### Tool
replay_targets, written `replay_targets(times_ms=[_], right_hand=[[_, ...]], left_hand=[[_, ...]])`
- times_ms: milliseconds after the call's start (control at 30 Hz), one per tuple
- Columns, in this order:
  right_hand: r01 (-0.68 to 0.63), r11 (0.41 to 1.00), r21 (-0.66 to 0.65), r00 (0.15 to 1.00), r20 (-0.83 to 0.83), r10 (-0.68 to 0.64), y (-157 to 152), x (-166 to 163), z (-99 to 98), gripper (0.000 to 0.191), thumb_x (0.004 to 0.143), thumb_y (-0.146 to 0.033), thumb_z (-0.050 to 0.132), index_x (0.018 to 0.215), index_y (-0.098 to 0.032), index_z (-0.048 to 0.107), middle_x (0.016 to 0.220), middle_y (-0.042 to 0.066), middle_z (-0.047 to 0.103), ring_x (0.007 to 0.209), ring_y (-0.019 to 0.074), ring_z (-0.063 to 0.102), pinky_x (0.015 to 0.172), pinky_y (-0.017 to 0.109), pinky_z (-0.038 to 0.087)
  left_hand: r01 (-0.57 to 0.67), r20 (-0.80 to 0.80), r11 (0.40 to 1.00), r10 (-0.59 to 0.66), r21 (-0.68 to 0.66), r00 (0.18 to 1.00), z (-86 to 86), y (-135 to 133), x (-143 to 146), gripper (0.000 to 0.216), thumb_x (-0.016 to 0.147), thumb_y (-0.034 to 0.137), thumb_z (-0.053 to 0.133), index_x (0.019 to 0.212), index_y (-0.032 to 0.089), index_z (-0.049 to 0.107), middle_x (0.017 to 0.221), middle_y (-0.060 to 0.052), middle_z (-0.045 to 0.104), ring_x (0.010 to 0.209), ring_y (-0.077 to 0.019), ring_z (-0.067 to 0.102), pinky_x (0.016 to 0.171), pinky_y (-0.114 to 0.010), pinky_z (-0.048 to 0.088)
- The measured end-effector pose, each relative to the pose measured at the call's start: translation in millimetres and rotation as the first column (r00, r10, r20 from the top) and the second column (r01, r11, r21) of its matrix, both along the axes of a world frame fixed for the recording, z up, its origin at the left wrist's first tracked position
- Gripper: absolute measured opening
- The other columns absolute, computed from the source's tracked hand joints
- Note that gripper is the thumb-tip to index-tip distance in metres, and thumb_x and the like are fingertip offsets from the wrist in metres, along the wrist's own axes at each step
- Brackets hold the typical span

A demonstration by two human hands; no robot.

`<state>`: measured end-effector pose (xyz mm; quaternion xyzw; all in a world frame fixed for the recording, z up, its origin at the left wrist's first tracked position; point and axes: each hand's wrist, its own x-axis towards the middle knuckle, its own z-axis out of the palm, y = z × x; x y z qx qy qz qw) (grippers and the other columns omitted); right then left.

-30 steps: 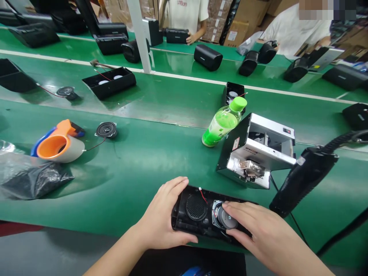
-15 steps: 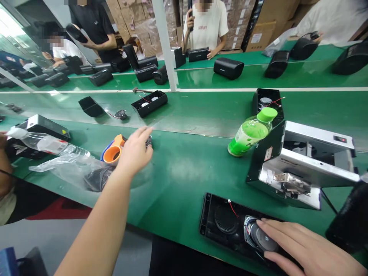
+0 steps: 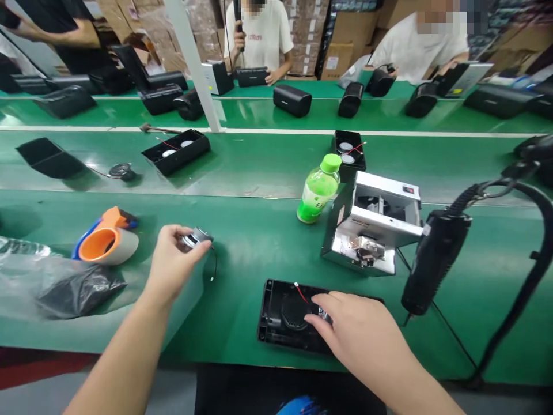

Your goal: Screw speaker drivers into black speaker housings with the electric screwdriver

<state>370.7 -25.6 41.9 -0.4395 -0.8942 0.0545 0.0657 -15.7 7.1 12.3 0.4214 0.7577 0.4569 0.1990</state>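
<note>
My right hand [image 3: 358, 331] lies flat, fingers loosely together, over the right half of the open black plastic speaker housing [image 3: 280, 314] at the near edge of the green bench [image 3: 259, 248], pressing on the driver seated there, which my hand mostly hides. A red wire [image 3: 301, 293] loops up at the housing's twelve o'clock side. My left hand [image 3: 173, 259], out at ten o'clock from the housing, is pinched shut on a small round loose speaker driver [image 3: 199, 237] held just above the bench, with its thin dark lead [image 3: 213, 264] dangling towards the surface.

The risk I see is that lead: it could snag or pull at its solder joint if the driver swings, and my light fingertip pinch could let the driver drop. The red wire could also get trapped under my right palm.

At nine o'clock sit an orange and grey tape dispenser [image 3: 108, 242] and a crumpled clear plastic bag [image 3: 56, 282]. At one o'clock stand a silver metal box machine [image 3: 380, 225] and a green drink bottle [image 3: 318, 189]; at three o'clock a black power screwdriver [image 3: 434, 259] hangs on its cable. Farther off, other black housings [image 3: 176, 151] lie on the belt, and other people work at the far bench.
</note>
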Motion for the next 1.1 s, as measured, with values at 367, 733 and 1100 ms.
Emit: replay_targets(times_ms=[367,733,1100], right_hand=[[0.192,0.972,-0.133,0.890,-0.393,-0.230,-1.2,34.7,7.1,0.037,0.103,-0.057,0.065,0.127,-0.029,0.065,0.071,-0.006,0.066,0.045,0.0135,0.061,0.042,0.024,0.052],[-0.416,0.710,-0.568,0.533,-0.785,-0.316,-48.4,-24.3,27.8,0.022,0.112,-0.045,0.058,0.118,-0.025,0.065,0.076,0.001,0.078,0.062,0.0144,0.076,0.061,0.021,0.063],[0.041,0.997,-0.062,0.763,-0.642,-0.072,-25.8,30.2,30.5,0.010,0.107,-0.028,0.067,0.101,-0.030,0.076,0.085,-0.006,0.083,0.069,0.0119,0.079,0.065,0.017,0.064]], left_hand=[[-0.115,0.530,0.987,0.037,0.115,0.847,3.1,-102.9,39.7,0.062,0.083,0.050,0.087,0.133,0.022,0.065,0.115,-0.010,0.078,0.107,-0.0286,0.080,0.098,-0.043,0.066],[0.528,-0.049,0.807,-0.536,0.264,0.843,78.7,-123.5,111.7,0.050,0.087,0.032,0.088,0.135,0.037,0.073,0.129,-0.007,0.079,0.132,-0.0393,0.072,0.105,-0.058,0.065],[0.740,-0.516,0.654,-0.694,-0.159,0.502,57.6,-81.0,157.2,0.064,0.089,0.007,0.065,0.151,0.020,0.053,0.131,-0.012,0.073,0.111,-0.0307,0.070,0.095,-0.049,0.058]])
